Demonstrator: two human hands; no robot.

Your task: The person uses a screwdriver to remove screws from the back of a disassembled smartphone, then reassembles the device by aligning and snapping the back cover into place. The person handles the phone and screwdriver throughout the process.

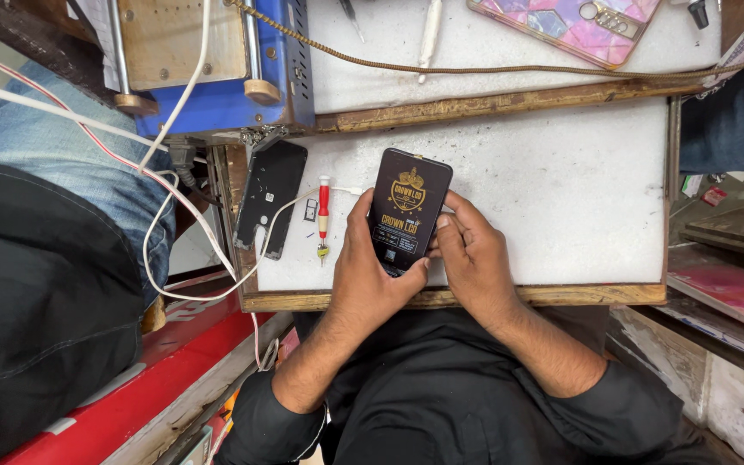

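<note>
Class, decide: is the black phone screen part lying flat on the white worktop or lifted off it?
Lifted: both the left hand and right hand grip the black screen part, tilted above the white worktop.

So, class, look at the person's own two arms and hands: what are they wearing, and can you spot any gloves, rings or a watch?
Both hands are bare: the left hand and the right hand show no gloves, and no rings or watch can be seen. Each arm wears a black long sleeve pushed up to about the elbow, leaving the forearms uncovered: the left sleeve and the right sleeve. The fabric looks plain, without markings.
</note>
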